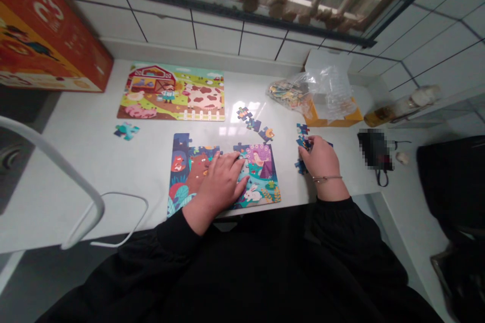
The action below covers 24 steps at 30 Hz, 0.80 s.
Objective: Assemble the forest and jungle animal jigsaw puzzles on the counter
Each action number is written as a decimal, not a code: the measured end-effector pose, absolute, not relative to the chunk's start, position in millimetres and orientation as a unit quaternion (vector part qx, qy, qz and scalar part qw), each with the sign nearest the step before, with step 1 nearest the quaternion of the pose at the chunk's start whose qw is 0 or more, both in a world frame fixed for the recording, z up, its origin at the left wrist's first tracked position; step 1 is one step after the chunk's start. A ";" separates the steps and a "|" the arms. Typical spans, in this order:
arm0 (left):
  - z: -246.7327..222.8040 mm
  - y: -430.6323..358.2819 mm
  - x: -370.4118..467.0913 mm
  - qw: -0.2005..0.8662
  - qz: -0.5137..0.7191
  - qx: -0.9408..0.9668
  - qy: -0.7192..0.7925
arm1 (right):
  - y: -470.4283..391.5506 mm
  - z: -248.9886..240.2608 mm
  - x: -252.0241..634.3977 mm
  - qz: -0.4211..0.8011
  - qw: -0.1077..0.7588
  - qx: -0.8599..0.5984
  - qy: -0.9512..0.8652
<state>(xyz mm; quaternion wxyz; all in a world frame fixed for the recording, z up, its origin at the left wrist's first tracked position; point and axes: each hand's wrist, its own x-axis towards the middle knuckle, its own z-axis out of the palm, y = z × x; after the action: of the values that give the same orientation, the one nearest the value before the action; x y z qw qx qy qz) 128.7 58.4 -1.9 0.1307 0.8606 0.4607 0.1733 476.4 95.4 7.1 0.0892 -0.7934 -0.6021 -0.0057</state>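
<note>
Forest puzzle [265,174]: A partly joined jigsaw lies flat at the near edge of the white tabletop [147,166], its scene printed in deep blue, teal and purple.
Animals: An orange fox [178,162] appears at left against a dark round patch, a brown bear [197,165] beside it; at right, a pink-and-purple peacock [260,155] fans its tail above a green frog [271,184] and a white rabbit [252,194].
Upper edge [204,148]: Ragged, with tabs exposed; the left corner stands higher than the stretch beside it.
Left hand [220,176]: Palm down across the puzzle's middle, fingers moderately spread, covering part of the picture.
Right hand [322,159]: Fingers drawn narrow over dark-blue pieces [302,129] to the right of the puzzle; whether one is gripped cannot be told.
Loose pieces [253,124]: Three trail diagonally just beyond the puzzle.
Farm puzzle [168,103]: A red barn [153,81] and a spotted cow [204,97] brighten a second jigsaw, farther back and apart from the forest one.
</note>
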 end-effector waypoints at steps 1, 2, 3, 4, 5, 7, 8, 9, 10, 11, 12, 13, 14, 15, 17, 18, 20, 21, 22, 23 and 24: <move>-2.1 58.4 128.7 0.130 0.174 0.861 0.460 | 95.5 6.0 479.2 -0.002 0.091 -0.794 -0.601; -2.4 58.4 128.6 0.129 0.175 0.862 0.458 | 95.5 5.2 480.5 -0.002 0.093 -0.794 -0.601; -2.8 58.4 128.5 0.127 0.175 0.862 0.458 | 95.6 4.5 480.7 -0.005 0.096 -0.793 -0.601; -3.1 58.4 128.3 0.126 0.176 0.863 0.457 | 95.8 4.1 480.3 -0.010 0.098 -0.792 -0.602; -3.3 58.3 128.2 0.124 0.176 0.863 0.457 | 95.9 4.1 479.6 -0.013 0.099 -0.791 -0.604; -3.3 58.1 128.1 0.118 0.176 0.862 0.460 | 96.0 5.1 478.6 -0.013 0.101 -0.787 -0.608; -3.1 57.9 128.0 0.113 0.175 0.862 0.462 | 95.7 6.1 478.6 -0.008 0.104 -0.785 -0.610; -2.7 57.7 127.8 0.107 0.172 0.862 0.464 | 94.9 7.2 479.0 0.001 0.109 -0.783 -0.612; -2.2 57.3 127.6 0.099 0.169 0.864 0.465 | 93.7 8.5 479.7 0.012 0.116 -0.781 -0.614; -1.5 56.8 127.3 0.090 0.165 0.866 0.464 | 91.8 9.8 480.9 0.024 0.125 -0.778 -0.616; -0.8 56.1 126.8 0.082 0.160 0.868 0.462 | 89.3 10.9 482.2 0.033 0.136 -0.774 -0.618; 0.1 55.2 126.2 0.074 0.154 0.871 0.460 | 86.3 11.9 483.6 0.039 0.146 -0.770 -0.620; 1.0 54.1 125.4 0.069 0.147 0.874 0.458 | 82.8 12.6 484.9 0.041 0.155 -0.766 -0.623; 1.9 52.8 124.5 0.065 0.140 0.876 0.457 | 79.1 13.2 486.0 0.039 0.162 -0.763 -0.625; 3.5 49.7 122.4 0.058 0.127 0.879 0.456 | 71.9 14.1 487.1 0.033 0.169 -0.758 -0.629; 4.2 48.0 121.3 0.055 0.123 0.879 0.457 | 68.7 14.6 486.9 0.031 0.170 -0.757 -0.631; 5.3 44.6 119.1 0.048 0.116 0.880 0.458 | 63.8 16.2 485.1 0.034 0.171 -0.753 -0.634; 5.7 43.0 118.0 0.044 0.113 0.880 0.460 | 62.0 17.2 483.6 0.037 0.172 -0.751 -0.636; 6.0 41.5 116.8 0.041 0.110 0.879 0.462 | 60.7 18.2 481.9 0.039 0.173 -0.748 -0.639; 6.2 40.1 115.4 0.039 0.108 0.879 0.464 | 59.8 19.0 480.1 0.040 0.174 -0.745 -0.642; 6.4 38.8 113.8 0.036 0.106 0.878 0.466 | 59.2 19.5 478.3 0.041 0.174 -0.742 -0.646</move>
<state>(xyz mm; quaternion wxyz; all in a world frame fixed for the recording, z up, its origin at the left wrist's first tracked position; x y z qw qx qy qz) 113.8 38.8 6.4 0.0365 0.8779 0.4655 0.1060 478.3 59.2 19.5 0.1736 -0.7423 -0.6460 0.0406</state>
